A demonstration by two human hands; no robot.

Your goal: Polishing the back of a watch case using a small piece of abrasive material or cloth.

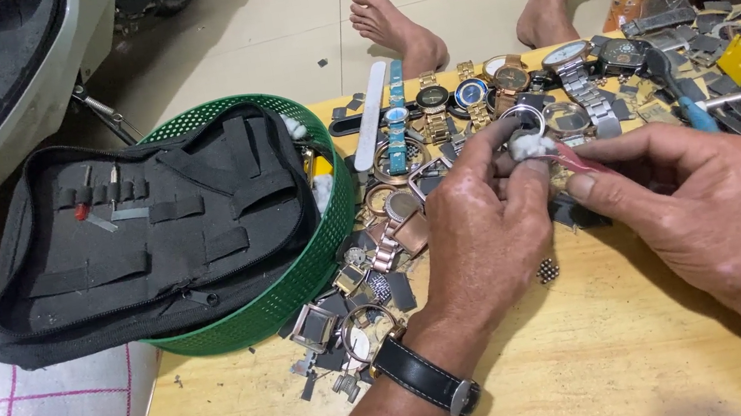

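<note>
White wad (pixel 533 147) pinched at left hand (pixel 482 230) fingertip grip, right hand (pixel 703 207) beside.

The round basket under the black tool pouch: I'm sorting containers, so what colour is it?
Green, a perforated plastic basket, clearest in the head view.

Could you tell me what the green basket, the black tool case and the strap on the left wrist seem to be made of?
The green basket looks like moulded plastic: uniform colour, a regular perforated wall. The black tool case appears to be woven fabric, matte, with a zip edge and elastic loops. The wrist strap looks like smooth black leather or imitation leather, slightly glossy, with a silvery metal buckle.
</note>
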